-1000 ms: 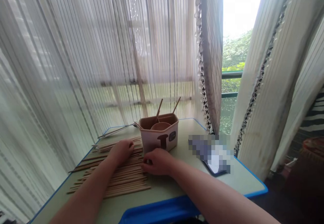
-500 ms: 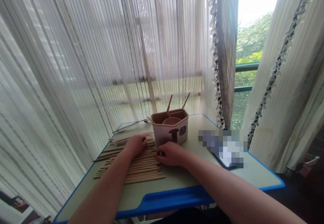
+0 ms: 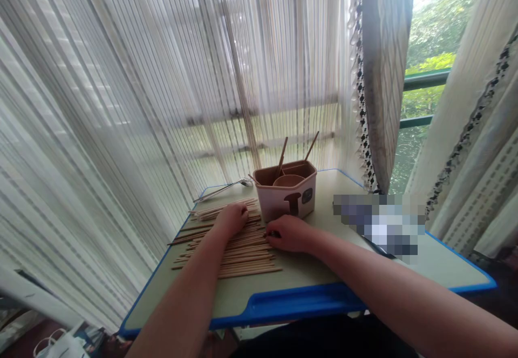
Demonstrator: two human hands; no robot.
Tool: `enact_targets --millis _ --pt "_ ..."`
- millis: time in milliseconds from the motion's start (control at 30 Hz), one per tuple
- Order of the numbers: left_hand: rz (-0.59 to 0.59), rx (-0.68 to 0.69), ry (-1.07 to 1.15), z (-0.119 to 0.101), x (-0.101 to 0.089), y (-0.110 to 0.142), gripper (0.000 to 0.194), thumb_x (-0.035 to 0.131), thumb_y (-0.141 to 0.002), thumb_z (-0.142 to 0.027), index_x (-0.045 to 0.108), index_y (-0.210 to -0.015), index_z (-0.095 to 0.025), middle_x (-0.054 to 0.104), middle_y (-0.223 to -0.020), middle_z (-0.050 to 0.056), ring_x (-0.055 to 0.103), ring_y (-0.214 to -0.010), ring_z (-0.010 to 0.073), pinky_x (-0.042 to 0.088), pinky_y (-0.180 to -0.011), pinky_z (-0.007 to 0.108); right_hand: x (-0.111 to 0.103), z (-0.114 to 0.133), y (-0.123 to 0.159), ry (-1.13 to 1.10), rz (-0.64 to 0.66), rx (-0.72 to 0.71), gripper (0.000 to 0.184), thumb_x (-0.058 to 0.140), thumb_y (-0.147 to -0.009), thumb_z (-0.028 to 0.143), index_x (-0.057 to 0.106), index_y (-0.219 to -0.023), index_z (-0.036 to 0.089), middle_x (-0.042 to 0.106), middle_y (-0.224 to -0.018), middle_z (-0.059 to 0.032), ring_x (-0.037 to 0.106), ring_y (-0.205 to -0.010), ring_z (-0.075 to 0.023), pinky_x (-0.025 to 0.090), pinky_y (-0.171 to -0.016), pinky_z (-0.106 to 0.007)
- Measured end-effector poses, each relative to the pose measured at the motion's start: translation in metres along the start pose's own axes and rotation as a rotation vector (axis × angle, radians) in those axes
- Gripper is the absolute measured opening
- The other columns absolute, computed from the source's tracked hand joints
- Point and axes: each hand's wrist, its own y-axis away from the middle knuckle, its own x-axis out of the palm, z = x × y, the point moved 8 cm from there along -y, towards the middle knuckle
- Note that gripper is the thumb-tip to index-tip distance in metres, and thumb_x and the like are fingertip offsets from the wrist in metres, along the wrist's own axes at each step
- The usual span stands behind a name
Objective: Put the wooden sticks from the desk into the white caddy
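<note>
Several wooden chopsticks [image 3: 238,253] lie spread in a flat row on the green table [image 3: 307,272]. My left hand [image 3: 231,219] rests palm down on the far part of the row, its fingers curled over the sticks. My right hand [image 3: 289,233] lies at the right ends of the chopsticks, fingers bent and pinched at the stick tips. Just behind both hands stands a pink-and-brown holder box [image 3: 288,195] with two sticks leaning out of it.
A metal spoon and utensils [image 3: 224,188] lie at the far left corner. A blurred flat item [image 3: 380,224] lies on the right of the table. Sheer curtains [image 3: 162,77] hang close behind. The table has a blue rim with a tray groove [image 3: 291,307] at the front.
Only the view has shifted, turning left and down so the table sits more to the right. Both hands stay on the chopsticks in the same places.
</note>
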Motion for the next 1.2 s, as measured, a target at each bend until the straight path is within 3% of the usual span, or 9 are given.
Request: enact_targets --millis 367,767,1033,1200 --pt "-0.013 -0.013 -0.008 0.006 0.005 -0.002 0.032 0.037 -0.084 -0.033 0.065 -0.086 -0.018 0.066 -0.090 0.008 0.058 -0.085 0.0203 0.041 -0.075 0.028 -0.001 -0.001 0.002 -0.071 0.000 0.068 0.017 0.051 -0.078 0.034 0.062 -0.082 0.022 0.064 -0.068 -0.0006 0.054 -0.057 -0.0121 0.032 -0.052 -0.022" --pt "-0.037 0.018 -0.003 0.006 0.006 -0.006 0.029 0.039 -0.082 -0.031 0.065 -0.081 -0.017 0.067 -0.086 0.008 0.058 -0.080 0.0195 0.040 -0.072 0.028 -0.002 -0.001 0.002 -0.067 -0.015 0.062 0.018 0.048 -0.079 0.033 0.062 -0.083 0.022 0.065 -0.068 -0.0005 0.054 -0.058 -0.0122 0.030 -0.052 -0.022" --pt "-0.055 0.001 0.001 0.009 0.008 -0.007 0.030 0.039 -0.082 -0.033 0.064 -0.077 -0.018 0.067 -0.084 0.007 0.058 -0.078 0.0182 0.038 -0.071 0.027 -0.028 -0.005 0.006 -0.107 -0.240 0.038 0.025 0.037 -0.087 0.033 0.057 -0.082 0.019 0.063 -0.071 -0.0031 0.056 -0.065 -0.0121 0.033 -0.059 -0.021" --pt "-0.071 0.037 -0.002 0.008 0.007 -0.007 0.031 0.038 -0.083 -0.033 0.063 -0.074 -0.017 0.067 -0.081 0.007 0.058 -0.076 0.0181 0.038 -0.069 0.026 -0.058 -0.010 0.015 -0.169 -0.473 0.056 0.026 0.034 -0.089 0.034 0.053 -0.081 0.018 0.059 -0.068 -0.0020 0.052 -0.061 -0.0104 0.033 -0.058 -0.020"
